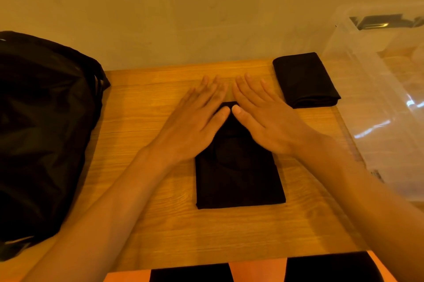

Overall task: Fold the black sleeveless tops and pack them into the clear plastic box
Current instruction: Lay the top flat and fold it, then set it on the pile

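Hands lie flat, fingers straight: left hand (195,119) and right hand (263,119) press the far end of a folded top (238,180) mid-table (146,224), likely smoothing creases (another top (305,80) waits beside the box (378,98)).

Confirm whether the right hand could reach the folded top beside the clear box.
Probably yes: the right hand rests flat on the middle top, with only bare table between it and the folded top.
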`<state>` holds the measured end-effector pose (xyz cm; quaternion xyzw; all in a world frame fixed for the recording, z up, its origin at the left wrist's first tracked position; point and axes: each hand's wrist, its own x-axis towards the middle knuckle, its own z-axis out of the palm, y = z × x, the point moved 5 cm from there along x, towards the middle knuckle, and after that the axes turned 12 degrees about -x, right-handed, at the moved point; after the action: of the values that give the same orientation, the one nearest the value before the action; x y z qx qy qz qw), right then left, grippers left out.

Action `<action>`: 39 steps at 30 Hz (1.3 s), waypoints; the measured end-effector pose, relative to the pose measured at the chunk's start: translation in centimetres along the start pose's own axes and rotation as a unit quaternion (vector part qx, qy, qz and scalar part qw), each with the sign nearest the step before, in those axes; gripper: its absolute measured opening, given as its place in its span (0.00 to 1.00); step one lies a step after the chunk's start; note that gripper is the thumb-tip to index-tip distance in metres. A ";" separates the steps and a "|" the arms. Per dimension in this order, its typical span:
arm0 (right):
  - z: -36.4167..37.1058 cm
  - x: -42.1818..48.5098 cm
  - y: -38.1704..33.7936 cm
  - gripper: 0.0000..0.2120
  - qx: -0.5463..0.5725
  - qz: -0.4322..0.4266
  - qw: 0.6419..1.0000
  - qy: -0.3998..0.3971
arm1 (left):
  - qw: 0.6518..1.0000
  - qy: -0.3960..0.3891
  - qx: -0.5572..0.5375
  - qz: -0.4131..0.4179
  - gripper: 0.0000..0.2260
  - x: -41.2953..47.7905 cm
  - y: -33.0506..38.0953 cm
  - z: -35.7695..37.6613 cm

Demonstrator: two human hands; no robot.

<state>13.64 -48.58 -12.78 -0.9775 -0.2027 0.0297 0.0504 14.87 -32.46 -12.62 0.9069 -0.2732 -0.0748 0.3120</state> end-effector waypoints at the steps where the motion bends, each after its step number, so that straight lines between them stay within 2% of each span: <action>1: 0.6 -0.1 0.1 0.41 -0.020 0.004 1.000 -0.015 | 0.999 -0.022 0.045 0.009 0.32 -0.4 -0.1 0.6; 3: 1.4 -0.6 0.7 0.44 -0.028 0.013 0.999 -0.029 | 0.993 -0.056 0.101 0.012 0.34 -1.2 -0.9 1.4; 9: 1.9 -2.7 2.1 0.42 0.026 0.033 0.999 -0.022 | 0.985 -0.082 0.144 0.036 0.31 -1.5 -2.9 0.8; 11: 1.8 -3.1 2.3 0.38 0.046 0.041 0.998 -0.024 | 0.992 -0.070 0.091 0.049 0.31 -2.0 -3.0 0.3; 13: 1.2 -3.8 2.6 0.34 0.094 0.065 0.993 -0.020 | 0.998 -0.012 -0.025 0.055 0.31 -2.6 -2.5 -0.7; 15: 0.3 -4.5 2.3 0.31 0.130 0.087 0.987 0.019 | 0.989 0.067 -0.123 0.042 0.31 -3.4 -2.1 -1.9; 17: -0.6 -4.9 1.9 0.30 0.157 0.099 0.980 0.075 | 0.981 0.118 -0.153 0.020 0.31 -3.6 -1.2 -2.5; 19: -1.0 -4.2 1.1 0.31 0.149 0.083 0.981 0.088 | 0.989 0.104 -0.104 -0.004 0.32 -3.3 0.0 -2.0; 22: 0.1 -2.4 -0.1 0.35 0.058 0.047 0.997 0.032 | 0.999 0.029 0.012 -0.013 0.33 -2.6 1.2 0.4; 25: 1.6 -2.4 -0.5 0.37 0.013 0.046 0.999 -0.003 | 0.994 -0.022 0.103 -0.021 0.35 -2.8 0.6 2.6; 32: 2.5 -4.3 0.2 0.37 -0.019 0.058 0.998 -0.010 | 0.990 -0.041 0.133 -0.022 0.34 -3.2 -0.8 2.7; 35: 2.4 -4.6 1.1 0.40 0.007 0.061 0.998 -0.006 | 0.996 -0.029 0.086 -0.013 0.32 -3.3 -0.8 2.3; 38: 1.6 -5.5 1.7 0.41 0.066 0.065 0.996 0.020 | 0.997 0.058 -0.048 0.019 0.29 -4.4 0.3 0.5; 39: 1.3 -6.1 1.5 0.39 0.075 0.060 0.995 0.034 | 0.995 0.083 -0.058 0.028 0.29 -5.1 0.7 0.1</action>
<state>8.54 -52.24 -13.97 -0.9818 -0.1386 0.0141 0.1288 10.22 -30.19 -12.40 0.8826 -0.2667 -0.0063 0.3872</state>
